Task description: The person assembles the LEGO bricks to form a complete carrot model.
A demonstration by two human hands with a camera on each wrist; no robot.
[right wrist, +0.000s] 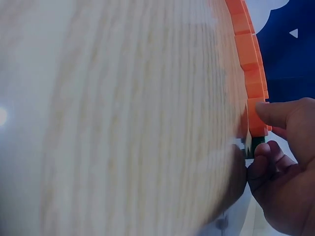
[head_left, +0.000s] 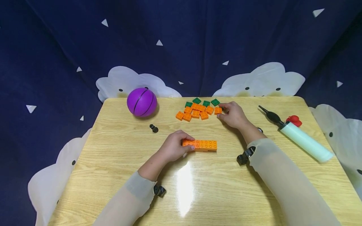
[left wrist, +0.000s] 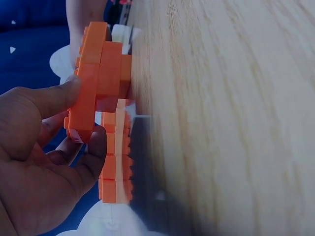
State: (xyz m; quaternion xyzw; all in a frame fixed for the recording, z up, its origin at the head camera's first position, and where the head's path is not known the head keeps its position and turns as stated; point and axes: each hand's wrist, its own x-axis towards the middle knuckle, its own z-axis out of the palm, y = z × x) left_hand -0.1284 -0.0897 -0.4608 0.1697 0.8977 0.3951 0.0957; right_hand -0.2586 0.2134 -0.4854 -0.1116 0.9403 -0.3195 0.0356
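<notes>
A row of joined orange bricks lies on the wooden table near its middle. My left hand grips the row's left end; in the left wrist view the fingers and thumb pinch the orange bricks. Farther back lies a pile of loose orange bricks with several green bricks behind it. My right hand pinches the rightmost orange brick of that pile; the right wrist view shows the orange brick between thumb and finger.
A purple ball sits at the table's back left, with a small black piece in front of it. A white hand pump with a black nozzle and a red part lies on the right side.
</notes>
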